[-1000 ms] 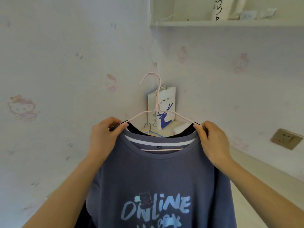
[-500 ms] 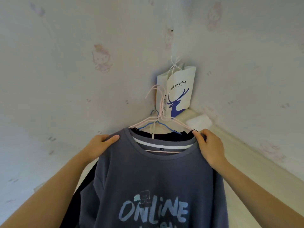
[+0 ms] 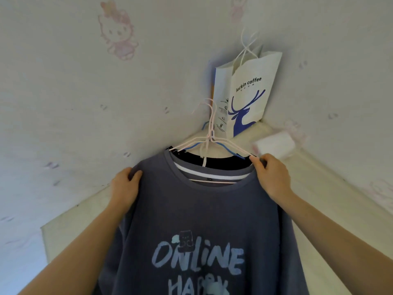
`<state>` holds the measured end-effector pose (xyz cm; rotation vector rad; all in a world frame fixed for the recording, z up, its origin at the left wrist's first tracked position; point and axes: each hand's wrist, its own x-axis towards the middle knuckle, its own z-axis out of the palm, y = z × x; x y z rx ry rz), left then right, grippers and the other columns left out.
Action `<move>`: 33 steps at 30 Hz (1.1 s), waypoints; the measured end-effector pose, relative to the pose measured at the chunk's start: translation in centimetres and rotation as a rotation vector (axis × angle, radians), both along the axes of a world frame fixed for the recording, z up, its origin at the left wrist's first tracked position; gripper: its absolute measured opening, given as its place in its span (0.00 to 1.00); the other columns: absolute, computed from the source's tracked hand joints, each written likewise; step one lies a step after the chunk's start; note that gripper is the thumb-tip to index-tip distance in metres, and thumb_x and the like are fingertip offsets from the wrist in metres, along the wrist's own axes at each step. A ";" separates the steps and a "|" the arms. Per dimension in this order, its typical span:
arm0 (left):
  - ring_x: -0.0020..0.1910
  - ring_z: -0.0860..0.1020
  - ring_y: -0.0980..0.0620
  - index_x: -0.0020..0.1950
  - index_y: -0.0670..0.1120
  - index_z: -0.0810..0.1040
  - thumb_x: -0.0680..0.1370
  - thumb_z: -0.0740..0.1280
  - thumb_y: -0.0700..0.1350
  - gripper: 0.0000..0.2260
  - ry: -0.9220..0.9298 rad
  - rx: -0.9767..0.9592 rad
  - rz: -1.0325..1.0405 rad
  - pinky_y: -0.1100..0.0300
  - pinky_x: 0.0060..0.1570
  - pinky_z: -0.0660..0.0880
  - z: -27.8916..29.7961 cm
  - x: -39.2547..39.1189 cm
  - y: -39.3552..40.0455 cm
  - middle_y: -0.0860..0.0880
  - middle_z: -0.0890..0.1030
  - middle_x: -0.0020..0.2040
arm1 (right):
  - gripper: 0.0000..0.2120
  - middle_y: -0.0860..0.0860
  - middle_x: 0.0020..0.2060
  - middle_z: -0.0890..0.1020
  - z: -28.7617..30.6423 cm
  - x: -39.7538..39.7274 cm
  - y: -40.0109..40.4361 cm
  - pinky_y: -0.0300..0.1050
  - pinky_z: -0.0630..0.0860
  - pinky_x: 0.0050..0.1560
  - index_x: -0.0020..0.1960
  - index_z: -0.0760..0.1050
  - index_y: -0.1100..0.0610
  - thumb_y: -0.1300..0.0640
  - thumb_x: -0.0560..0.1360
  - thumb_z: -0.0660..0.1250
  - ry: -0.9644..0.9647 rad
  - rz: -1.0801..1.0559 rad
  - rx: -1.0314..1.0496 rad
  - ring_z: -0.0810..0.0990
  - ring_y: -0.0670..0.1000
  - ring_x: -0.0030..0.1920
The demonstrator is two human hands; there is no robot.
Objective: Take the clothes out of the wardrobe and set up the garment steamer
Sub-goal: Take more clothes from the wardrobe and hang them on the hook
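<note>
A grey-blue T-shirt (image 3: pixel 204 209) printed "ONLINE" hangs in front of me on a pink wire hanger (image 3: pixel 209 137). Behind it a black garment (image 3: pixel 221 161) hangs on a blue hanger (image 3: pixel 228 151). My left hand (image 3: pixel 125 185) grips the T-shirt's left shoulder. My right hand (image 3: pixel 271 174) pinches its right shoulder at the hanger's end. The hooks of the hangers stick up free in front of the wall corner. No garment steamer is in view.
A white paper bag (image 3: pixel 246 92) with a blue deer print stands in the corner on a cream ledge (image 3: pixel 331 188). A white folded packet (image 3: pixel 274 144) lies beside it. Wallpapered walls (image 3: pixel 74 92) close in left and right.
My view has tilted down and closer to the corner; the shelf and wall socket left the frame. My left hand slid outward from the collar to the shoulder. The clothes came lower.
</note>
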<state>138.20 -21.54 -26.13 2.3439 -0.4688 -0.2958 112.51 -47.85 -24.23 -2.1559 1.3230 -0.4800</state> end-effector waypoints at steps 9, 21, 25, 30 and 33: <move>0.37 0.75 0.42 0.35 0.40 0.73 0.79 0.64 0.48 0.15 -0.095 0.061 0.033 0.55 0.36 0.67 0.9 3.8 -5.1 0.45 0.76 0.32 | 0.18 0.47 0.31 0.73 -1.2 3.7 -4.6 0.43 0.63 0.30 0.39 0.72 0.55 0.43 0.78 0.60 0.006 -0.016 -0.013 0.73 0.53 0.36; 0.54 0.74 0.38 0.59 0.42 0.75 0.80 0.57 0.56 0.19 -0.226 0.542 -0.089 0.47 0.52 0.71 -6.4 3.7 -5.9 0.40 0.76 0.57 | 0.19 0.51 0.36 0.78 -9.2 5.6 -7.8 0.49 0.74 0.41 0.41 0.74 0.55 0.41 0.78 0.58 0.231 0.027 0.014 0.76 0.56 0.39; 0.53 0.76 0.40 0.52 0.48 0.76 0.77 0.53 0.64 0.23 -0.189 0.687 -0.082 0.46 0.58 0.67 -6.6 3.3 -5.0 0.42 0.80 0.51 | 0.19 0.51 0.34 0.78 -10.5 5.9 -8.0 0.52 0.76 0.44 0.39 0.73 0.54 0.41 0.79 0.57 0.312 0.026 -0.031 0.78 0.57 0.39; 0.46 0.78 0.40 0.41 0.49 0.75 0.74 0.61 0.67 0.21 -0.006 0.464 -0.144 0.50 0.47 0.75 -5.0 4.8 -4.1 0.47 0.79 0.40 | 0.20 0.53 0.36 0.78 -11.1 6.1 -8.1 0.47 0.70 0.39 0.40 0.73 0.57 0.42 0.79 0.57 0.307 -0.021 0.008 0.76 0.56 0.39; 0.47 0.79 0.40 0.47 0.50 0.74 0.73 0.60 0.67 0.20 -0.168 0.606 -0.134 0.53 0.42 0.74 -4.3 5.3 -4.0 0.45 0.79 0.43 | 0.20 0.54 0.36 0.78 -11.2 6.7 -8.1 0.46 0.67 0.37 0.40 0.73 0.57 0.42 0.79 0.58 0.293 -0.024 -0.014 0.75 0.56 0.38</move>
